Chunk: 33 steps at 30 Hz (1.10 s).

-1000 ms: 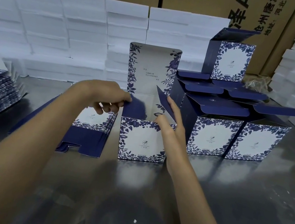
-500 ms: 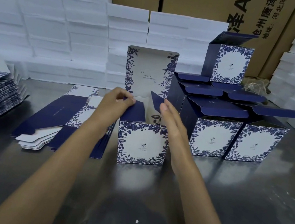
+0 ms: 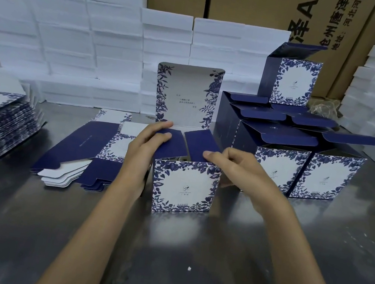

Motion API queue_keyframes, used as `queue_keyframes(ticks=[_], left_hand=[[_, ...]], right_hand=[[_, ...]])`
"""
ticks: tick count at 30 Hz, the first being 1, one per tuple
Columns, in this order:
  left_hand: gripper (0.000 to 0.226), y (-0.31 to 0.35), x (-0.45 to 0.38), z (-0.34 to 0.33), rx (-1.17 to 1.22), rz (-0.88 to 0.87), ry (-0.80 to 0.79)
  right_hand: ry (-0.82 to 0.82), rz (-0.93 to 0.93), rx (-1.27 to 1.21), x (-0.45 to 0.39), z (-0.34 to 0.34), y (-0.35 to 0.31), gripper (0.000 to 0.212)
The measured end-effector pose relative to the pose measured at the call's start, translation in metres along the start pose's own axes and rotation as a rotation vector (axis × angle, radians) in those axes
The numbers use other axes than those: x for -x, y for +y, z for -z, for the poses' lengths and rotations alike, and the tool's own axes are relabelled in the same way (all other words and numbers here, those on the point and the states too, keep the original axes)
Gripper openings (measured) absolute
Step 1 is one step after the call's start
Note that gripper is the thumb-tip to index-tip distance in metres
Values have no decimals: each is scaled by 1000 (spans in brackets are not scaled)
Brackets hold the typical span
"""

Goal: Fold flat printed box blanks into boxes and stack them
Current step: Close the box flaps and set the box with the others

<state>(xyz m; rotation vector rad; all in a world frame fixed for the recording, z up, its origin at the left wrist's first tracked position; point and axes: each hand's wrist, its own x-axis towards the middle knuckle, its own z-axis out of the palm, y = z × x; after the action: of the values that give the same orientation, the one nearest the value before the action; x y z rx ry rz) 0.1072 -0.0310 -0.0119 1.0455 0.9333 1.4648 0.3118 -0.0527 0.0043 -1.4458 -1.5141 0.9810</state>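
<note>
Over the box (image 3: 183, 186), left hand (image 3: 147, 144), right hand (image 3: 234, 167) pressing flaps

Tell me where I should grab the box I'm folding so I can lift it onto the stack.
Grip the box by its two navy side walls, one hand from each side. Its tall lid flap stands upright at the back and the top is still open, so avoid pinching from above.
</note>
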Motion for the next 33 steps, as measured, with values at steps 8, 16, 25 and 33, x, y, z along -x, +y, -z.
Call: queue_keyframes(ticks=[8,16,25,33], left_hand=[[24,-1,3,3,-35,-8,-56],[30,-3,2,6,-60,7,-77],[32,-4,-2,7,-83,24,-98],[23,-4,0,4,-20,-26,-80]], right_hand=[[-71,71,247,0,9,-12,56],[-58,36,204,-7,8,-18,49],[-14,61,131,-19,8,-16,45],[122,97,91,-22,2,-11,44]])
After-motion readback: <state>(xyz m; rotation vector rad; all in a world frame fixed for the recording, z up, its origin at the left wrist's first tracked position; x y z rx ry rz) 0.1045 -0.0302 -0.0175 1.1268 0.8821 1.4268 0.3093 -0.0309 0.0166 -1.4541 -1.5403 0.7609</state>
